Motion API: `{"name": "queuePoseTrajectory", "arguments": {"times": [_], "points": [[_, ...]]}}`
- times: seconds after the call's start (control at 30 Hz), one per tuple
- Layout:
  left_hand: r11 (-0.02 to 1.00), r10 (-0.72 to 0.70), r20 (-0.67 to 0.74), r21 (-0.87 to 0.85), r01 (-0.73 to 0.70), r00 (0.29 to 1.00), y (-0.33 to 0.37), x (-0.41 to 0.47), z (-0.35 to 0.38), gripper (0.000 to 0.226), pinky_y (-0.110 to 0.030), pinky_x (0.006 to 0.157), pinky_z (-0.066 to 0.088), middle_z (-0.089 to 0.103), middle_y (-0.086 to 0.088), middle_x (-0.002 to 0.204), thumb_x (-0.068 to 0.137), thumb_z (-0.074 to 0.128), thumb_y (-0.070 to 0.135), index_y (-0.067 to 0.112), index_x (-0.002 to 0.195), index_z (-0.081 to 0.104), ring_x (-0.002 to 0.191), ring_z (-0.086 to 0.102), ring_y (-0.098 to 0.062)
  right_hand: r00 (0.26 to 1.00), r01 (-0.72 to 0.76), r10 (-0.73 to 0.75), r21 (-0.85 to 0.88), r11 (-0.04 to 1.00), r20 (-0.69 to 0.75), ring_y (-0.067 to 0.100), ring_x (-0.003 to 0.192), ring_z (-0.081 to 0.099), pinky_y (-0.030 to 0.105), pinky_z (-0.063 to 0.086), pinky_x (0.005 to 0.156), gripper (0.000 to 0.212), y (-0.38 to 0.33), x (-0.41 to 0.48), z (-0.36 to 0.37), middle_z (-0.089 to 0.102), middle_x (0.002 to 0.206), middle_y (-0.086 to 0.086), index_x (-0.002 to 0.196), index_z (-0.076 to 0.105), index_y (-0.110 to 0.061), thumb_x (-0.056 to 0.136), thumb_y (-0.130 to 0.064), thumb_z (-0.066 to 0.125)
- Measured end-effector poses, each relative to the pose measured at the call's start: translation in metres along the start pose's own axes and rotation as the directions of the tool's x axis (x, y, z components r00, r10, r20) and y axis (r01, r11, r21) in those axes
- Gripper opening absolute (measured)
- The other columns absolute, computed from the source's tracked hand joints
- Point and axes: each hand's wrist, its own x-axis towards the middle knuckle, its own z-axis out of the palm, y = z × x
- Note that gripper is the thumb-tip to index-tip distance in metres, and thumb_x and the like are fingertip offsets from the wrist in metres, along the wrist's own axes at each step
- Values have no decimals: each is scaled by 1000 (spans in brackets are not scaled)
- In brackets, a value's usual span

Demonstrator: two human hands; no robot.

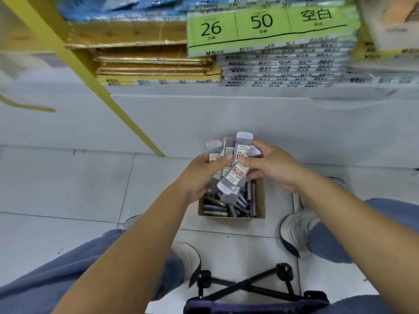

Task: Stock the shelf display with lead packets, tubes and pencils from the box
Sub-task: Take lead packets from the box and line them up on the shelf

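Just above the far edge of the cardboard box (pixel 261 200), the left hand (pixel 204 175) grips a fan of upright lead packets (pixel 214 147), and the right hand (pixel 269 165) pinches one slanted packet (pixel 235 175) against them; the shelf (pixel 181 90) lies beyond the box, probably equally near for both hands.

Both bare forearms reach forward and converge at centre. Left hand (pixel 201 172) grips a fan of packets (pixel 214 150), thumb on top. Right hand (pixel 271 166), fingers curled, pinches one of them.
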Motion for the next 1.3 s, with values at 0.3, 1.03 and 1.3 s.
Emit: {"name": "queuePoseTrajectory", "arguments": {"times": [0.3, 1.03, 1.3], "points": [[978, 208, 50, -19, -207, 977, 83, -82, -7, 39, -43, 76, 50, 73, -11, 101, 76, 80, 44, 22, 108, 73, 90, 67, -31, 947, 313, -313, -405, 859, 69, 3, 94, 67, 19, 51, 76, 35, -129, -35, 50, 63, 113, -12, 119, 47, -29, 90, -32, 65], [752, 611, -273, -92, -653, 743, 219, -149, -20, 68, -45, 77, 36, 76, -10, 98, 54, 92, 45, 24, 114, 70, 83, 65, -29, 699, 655, -712, -333, 678, -74, 6, 52, 64, 15, 47, 48, 26, -276, -35, 115, 69, 66, -10, 77, 55, -15, 81, -32, 74], [750, 592, -334, -105, -653, 733, 217, -143, -30, 57, -37, 69, 56, 77, -8, 106, 66, 81, 43, 26, 119, 67, 88, 74, -27, 767, 605, -637, -247, 757, -72, 11, 70, 73, 27, 56, 55, 10, -275, -24, 111, 75, 83, -10, 101, 53, -25, 95, -32, 57]]}}
